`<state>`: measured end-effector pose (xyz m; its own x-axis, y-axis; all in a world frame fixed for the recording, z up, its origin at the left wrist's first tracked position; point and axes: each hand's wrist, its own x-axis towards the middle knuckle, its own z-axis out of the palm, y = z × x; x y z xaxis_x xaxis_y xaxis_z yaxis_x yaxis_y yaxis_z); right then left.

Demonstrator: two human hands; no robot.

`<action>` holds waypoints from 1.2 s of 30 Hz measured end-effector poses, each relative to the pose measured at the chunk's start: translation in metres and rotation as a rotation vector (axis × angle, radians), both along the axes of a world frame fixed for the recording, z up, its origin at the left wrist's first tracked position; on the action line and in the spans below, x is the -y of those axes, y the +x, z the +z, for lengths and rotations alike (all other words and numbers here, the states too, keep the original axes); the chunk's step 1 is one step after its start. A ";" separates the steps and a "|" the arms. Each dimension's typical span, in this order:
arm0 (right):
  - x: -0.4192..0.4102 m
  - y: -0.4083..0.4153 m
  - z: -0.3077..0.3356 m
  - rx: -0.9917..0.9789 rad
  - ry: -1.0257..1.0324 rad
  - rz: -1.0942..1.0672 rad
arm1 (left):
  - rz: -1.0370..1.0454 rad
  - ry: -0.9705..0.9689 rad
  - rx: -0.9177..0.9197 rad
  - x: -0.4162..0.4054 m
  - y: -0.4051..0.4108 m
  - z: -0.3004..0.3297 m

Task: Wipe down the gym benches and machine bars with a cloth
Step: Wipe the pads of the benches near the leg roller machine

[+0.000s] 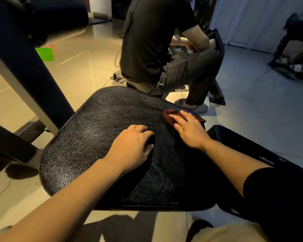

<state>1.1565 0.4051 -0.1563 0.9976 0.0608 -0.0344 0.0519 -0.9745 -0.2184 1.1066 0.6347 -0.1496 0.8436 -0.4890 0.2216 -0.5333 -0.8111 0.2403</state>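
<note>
My right hand's fingers point(177, 117) lie flat and straight, pressing the cloth point(170, 114) onto the bench pad point(98, 137) at its far right edge; my left hand point(133, 145) braces mid-pad, fingers curled, holding nothing. I judge this pad partly wiped, machine bars still untouched.

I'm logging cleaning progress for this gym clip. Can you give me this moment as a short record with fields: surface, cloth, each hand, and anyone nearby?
surface: black textured bench pad
cloth: reddish-brown cloth, lying at the pad's far right edge
right hand: right hand pressed flat on the cloth, fingers straight
left hand: left hand resting on the middle of the pad, fingers curled, holding nothing visible
nearby: second person in dark clothes crouched beyond the pad, back to the camera
floor: glossy tiles
</note>
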 end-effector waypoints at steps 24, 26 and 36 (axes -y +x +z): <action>-0.190 0.097 0.009 0.097 -0.002 0.134 | 0.231 0.032 -0.032 -0.125 0.025 0.021; -0.192 0.096 0.010 0.093 0.013 0.197 | 0.239 0.021 -0.025 -0.127 0.025 0.020; -0.137 0.118 0.009 0.096 -0.034 0.016 | 0.199 0.024 -0.032 -0.124 0.027 0.021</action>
